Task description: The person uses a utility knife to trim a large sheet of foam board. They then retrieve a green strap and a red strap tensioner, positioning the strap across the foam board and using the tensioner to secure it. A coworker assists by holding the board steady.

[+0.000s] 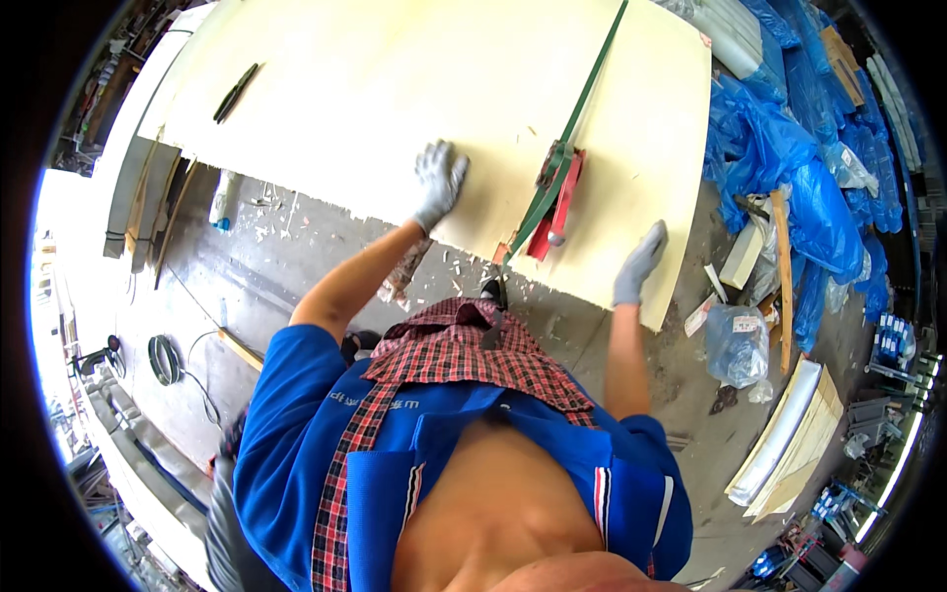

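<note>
A large pale yellow board [395, 79] lies in front of me with a rough near edge. My left hand [439, 185], in a grey glove, rests on it near that edge, fingers stretched and holding nothing. My right hand [642, 263], gloved alike, lies along the board's near right corner with its fingers extended. Between the hands sits a red strapping tensioner [558, 202]. A green strap [595, 79] passes through it, running away across the board and down over the near edge. Black-handled pliers [236, 93] lie on the board at the far left.
Blue plastic sheeting [804, 187] is heaped at the right, beside a wooden batten [782, 281] and a clear plastic bag [737, 345]. Flat panels [789, 439] lie lower right. Coiled black cable [165, 360] and scattered scraps are on the floor at left.
</note>
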`<control>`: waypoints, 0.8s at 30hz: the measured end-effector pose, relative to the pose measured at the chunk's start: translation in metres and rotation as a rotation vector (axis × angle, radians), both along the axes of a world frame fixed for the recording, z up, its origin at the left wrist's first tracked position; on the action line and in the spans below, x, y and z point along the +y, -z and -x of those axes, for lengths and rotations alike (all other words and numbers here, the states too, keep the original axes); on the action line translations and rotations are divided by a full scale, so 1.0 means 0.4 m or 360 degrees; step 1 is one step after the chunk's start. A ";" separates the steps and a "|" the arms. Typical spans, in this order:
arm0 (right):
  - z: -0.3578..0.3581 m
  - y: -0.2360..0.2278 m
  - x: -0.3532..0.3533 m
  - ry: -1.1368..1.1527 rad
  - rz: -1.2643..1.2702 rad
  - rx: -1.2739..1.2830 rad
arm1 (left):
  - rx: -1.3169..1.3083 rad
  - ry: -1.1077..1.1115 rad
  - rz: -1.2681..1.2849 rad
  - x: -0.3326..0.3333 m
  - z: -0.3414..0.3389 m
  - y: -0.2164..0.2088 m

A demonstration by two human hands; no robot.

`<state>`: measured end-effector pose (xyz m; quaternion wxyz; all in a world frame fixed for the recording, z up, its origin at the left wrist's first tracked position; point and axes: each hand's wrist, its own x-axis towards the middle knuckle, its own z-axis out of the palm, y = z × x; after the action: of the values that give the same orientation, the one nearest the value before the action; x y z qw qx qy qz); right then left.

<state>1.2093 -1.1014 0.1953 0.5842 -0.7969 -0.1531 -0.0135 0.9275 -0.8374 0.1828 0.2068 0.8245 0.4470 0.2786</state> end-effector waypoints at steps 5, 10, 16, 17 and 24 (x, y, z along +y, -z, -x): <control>0.323 -0.213 0.151 -0.0461 -0.0686 0.0058 | -0.0389 0.0875 0.0437 -0.236 -0.086 -0.074; 0.382 -0.216 0.175 -0.0584 -0.0503 0.0141 | -0.0381 0.0827 0.0700 -0.298 -0.145 -0.074; 0.387 -0.226 0.216 -0.0453 -0.0527 -0.0117 | -0.0254 0.0839 0.0944 -0.253 -0.223 0.018; 0.387 -0.223 0.218 -0.0446 -0.0506 -0.0117 | -0.0228 0.0895 0.0876 -0.261 -0.232 0.054; 0.373 -0.260 0.248 -0.0378 -0.0690 -0.0003 | -0.0362 0.0572 0.1164 -0.290 -0.235 -0.047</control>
<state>1.0602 -1.0021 0.2991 0.7389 -0.6293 -0.2396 0.0220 1.0214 -0.9535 0.2015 0.5792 0.7256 0.3398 0.1502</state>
